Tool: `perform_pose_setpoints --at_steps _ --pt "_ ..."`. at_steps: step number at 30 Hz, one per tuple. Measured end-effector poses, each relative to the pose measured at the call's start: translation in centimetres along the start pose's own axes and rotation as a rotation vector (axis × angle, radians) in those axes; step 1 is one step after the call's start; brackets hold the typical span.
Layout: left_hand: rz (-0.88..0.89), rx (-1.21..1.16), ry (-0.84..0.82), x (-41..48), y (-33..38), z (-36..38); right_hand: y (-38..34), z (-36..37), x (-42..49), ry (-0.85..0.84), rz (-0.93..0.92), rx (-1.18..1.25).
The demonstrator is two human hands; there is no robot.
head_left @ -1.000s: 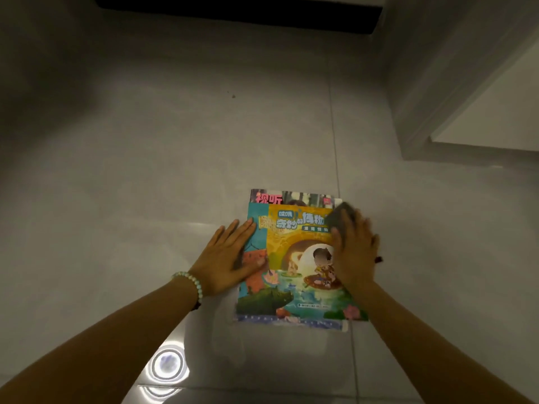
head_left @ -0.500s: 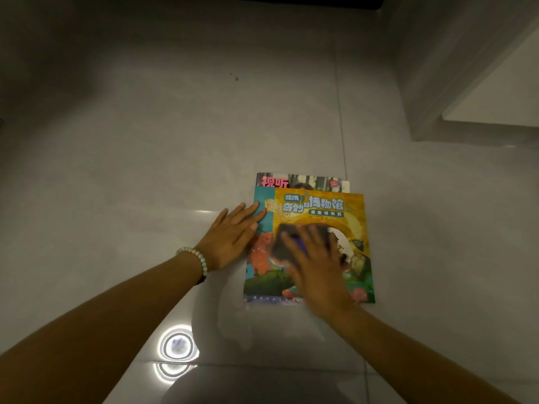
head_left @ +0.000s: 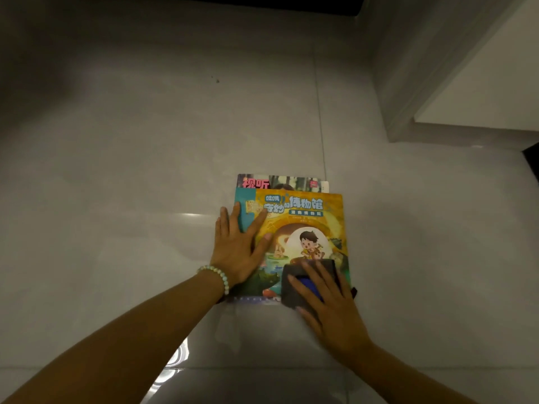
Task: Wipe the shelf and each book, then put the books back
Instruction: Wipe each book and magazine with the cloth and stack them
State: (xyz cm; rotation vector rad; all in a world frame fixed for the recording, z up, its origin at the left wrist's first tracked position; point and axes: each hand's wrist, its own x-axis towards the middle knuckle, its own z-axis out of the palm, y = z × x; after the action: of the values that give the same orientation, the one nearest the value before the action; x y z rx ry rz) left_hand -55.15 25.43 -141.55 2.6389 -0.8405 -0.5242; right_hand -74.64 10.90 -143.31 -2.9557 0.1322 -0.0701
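I have two books stacked on the tiled floor (head_left: 145, 170), just below the middle of my view. The yellow picture book (head_left: 309, 225) lies on top, and the magazine-like book (head_left: 280, 182) under it shows only as a strip at its 12 o'clock edge.

My left hand (head_left: 237, 252) lies flat across the cover's 9 o'clock edge, fingers straight, gripping nothing, partly on the cover and partly on the tile. My right hand (head_left: 329, 304) presses the dark cloth (head_left: 288, 271) into the 5 o'clock corner with fingers spread flat, not curled round it.

The main risk is at that corner. The cloth already reaches the near edge, so one more pull towards 6 o'clock would likely drag it onto the tile, where it could pick up floor grit and smear it over the next cover.

The cover looks glossy, and so does the tile. With only a flat palm as an anchor, a hard stroke towards 3 o'clock could skate the top book off the lower one. A stroke catching the corner might also fold it.

The shelf is out of view.
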Motion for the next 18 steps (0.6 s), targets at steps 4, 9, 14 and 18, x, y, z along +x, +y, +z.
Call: perform_pose_setpoints --at_steps 4,9,14,18 --pt "0.016 0.084 0.092 0.0 0.4 1.3 2.2 -0.4 1.8 -0.038 -0.094 0.024" --pt "0.048 0.124 0.144 0.1 0.3 1.8 4.7 -0.6 4.5 0.024 0.335 0.253" --pt "0.041 0.120 0.140 -0.1 0.5 1.8 4.4 -0.9 -0.2 0.012 0.263 0.288" --pt "0.056 0.114 0.149 -0.1 0.5 1.8 3.9 -2.9 -2.9 0.110 0.369 0.680"
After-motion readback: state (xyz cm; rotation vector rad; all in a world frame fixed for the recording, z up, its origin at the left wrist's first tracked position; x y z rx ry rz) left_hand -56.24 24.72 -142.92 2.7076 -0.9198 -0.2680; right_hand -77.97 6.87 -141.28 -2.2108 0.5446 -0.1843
